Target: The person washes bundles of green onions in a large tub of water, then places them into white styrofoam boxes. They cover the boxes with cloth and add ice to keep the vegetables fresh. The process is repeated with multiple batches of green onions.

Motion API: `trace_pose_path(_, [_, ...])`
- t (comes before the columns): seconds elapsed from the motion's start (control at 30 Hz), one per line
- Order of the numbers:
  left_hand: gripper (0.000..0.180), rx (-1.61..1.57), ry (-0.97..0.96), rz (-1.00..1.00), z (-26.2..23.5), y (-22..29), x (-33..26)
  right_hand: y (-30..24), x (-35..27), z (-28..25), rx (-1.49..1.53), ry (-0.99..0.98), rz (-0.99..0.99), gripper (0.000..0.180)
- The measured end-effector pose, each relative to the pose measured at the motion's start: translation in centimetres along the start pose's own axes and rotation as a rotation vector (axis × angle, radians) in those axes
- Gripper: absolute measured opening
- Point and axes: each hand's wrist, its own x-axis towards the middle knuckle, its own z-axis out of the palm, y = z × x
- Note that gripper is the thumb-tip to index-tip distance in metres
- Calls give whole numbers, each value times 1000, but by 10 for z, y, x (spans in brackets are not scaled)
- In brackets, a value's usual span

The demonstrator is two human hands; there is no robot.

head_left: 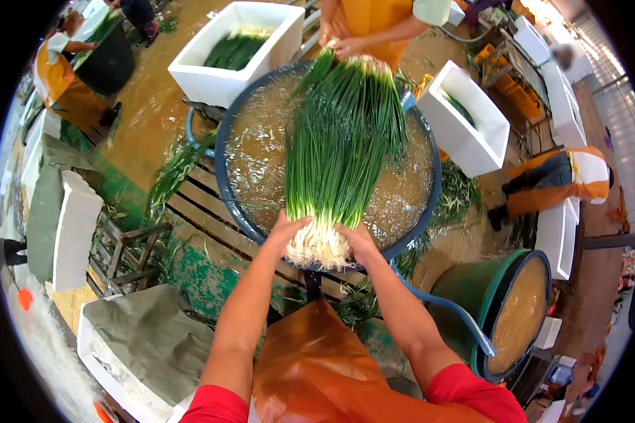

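Observation:
A thick bunch of green onions (324, 176) lies across the round blue tub (224, 166) of murky water (257, 134). Its long green leaves point away from me; the white bases and roots are at the near rim. My left hand (286, 233) grips the white end from the left, thumb on top. From the right, my right hand (358, 242) clasps the same end. Opposite me, a co-worker's hands (335, 44) hold the root end of another bunch of green onions (382, 92), whose leaves hang into the tub and overlap mine.
White foam boxes holding greens flank the tub: one box (190, 70) far left, another box (490, 141) at right. A blue hose (444, 308) runs to a green barrel (466, 282) of brown water. Cloth-covered box (85, 345) stands near left. Loose leaves litter the wet floor.

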Motion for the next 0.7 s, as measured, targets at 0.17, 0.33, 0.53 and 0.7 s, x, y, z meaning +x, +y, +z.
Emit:
trace_pose_path(0.17, [122,27,-26,-26,-11,3,21,15,23,-47,202,-22,132,120])
trace_pose_path(0.33, [107,250,3,25,29,-6,80,30,79,-25,225,-178,58,104])
trace_pose_path(0.53, [88,611,134,-276,16,-26,110,30,107,-54,-359,-543,250,73])
trace_pose_path(0.7, [79,295,-174,-214,-16,-18,62,3,59,-79,-93,-504,524,85])
